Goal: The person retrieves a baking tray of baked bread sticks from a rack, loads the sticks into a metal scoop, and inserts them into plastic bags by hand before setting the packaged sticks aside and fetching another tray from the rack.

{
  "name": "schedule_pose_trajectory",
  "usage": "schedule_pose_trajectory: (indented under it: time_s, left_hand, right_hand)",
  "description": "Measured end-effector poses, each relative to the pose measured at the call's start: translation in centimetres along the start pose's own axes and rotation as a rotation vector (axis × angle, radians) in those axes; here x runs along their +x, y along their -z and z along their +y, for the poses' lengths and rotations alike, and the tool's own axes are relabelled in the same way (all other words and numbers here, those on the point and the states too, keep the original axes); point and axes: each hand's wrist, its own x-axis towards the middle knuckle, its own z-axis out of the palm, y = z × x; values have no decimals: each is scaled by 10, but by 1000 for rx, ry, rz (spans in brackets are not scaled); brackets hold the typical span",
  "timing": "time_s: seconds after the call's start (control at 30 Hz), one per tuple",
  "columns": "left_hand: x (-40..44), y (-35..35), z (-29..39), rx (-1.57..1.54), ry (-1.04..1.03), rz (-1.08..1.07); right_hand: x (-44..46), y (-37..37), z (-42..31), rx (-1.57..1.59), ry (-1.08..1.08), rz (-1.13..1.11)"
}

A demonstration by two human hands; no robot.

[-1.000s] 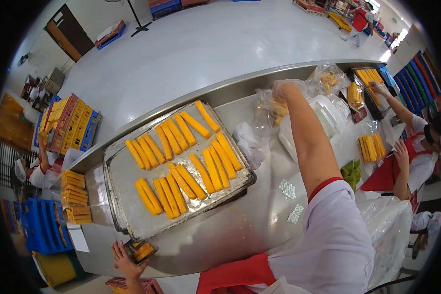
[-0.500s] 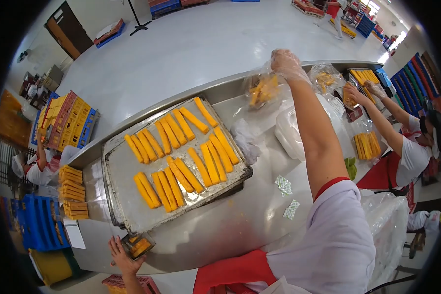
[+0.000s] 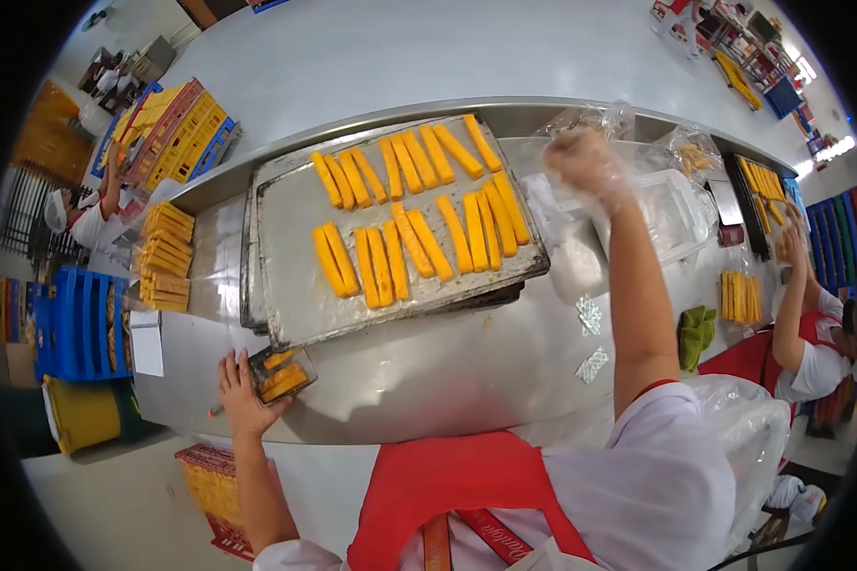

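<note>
My left hand point(image 3: 248, 395) has its fingers spread against the side of a small clear container point(image 3: 281, 375) with yellow-orange pieces in it, at the table's near edge. My right hand point(image 3: 586, 167), in a clear plastic glove, is raised right of the tray and blurred; its fingers look curled, and whether they hold anything cannot be made out. Two rows of yellow sticks point(image 3: 414, 246) lie on the metal tray point(image 3: 290, 309). Behind my right hand is a clear plastic bag point(image 3: 600, 119). A white lidded tub point(image 3: 676, 214) stands to its right.
Stacked yellow sticks point(image 3: 167, 252) stand at the table's left end. Green cloth point(image 3: 697, 335), two printed packets point(image 3: 590, 316) and a bagged bundle of sticks point(image 3: 739, 297) lie right. A co-worker's hands point(image 3: 790, 238) are by a dark tray point(image 3: 747, 205) at the far right.
The view has shifted. My right hand has drawn back from the far edge, and the bag of yellow pieces seen at it earlier no longer shows clearly. My left hand stays at the container.
</note>
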Motion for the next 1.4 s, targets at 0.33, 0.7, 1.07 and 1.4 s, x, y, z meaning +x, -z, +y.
schedule_pose_trajectory:
  time_s: [0.33,0.7,1.07,1.4]
  left_hand:
    - [0,7,6,-30,10,24]
    - [-5,9,0,-97,-28,41]
    - [-4,5,-12,-153,-106,53]
    - [-4,6,-9,-128,-73,33]
  right_hand:
    - [-112,-70,-80,-39,-60,-163]
    - [-148,-103,-88,-329,-32,-14]
    - [-132,-128,-84,-312,-173,53]
    - [-151,-127,-101,-242,-200,169]
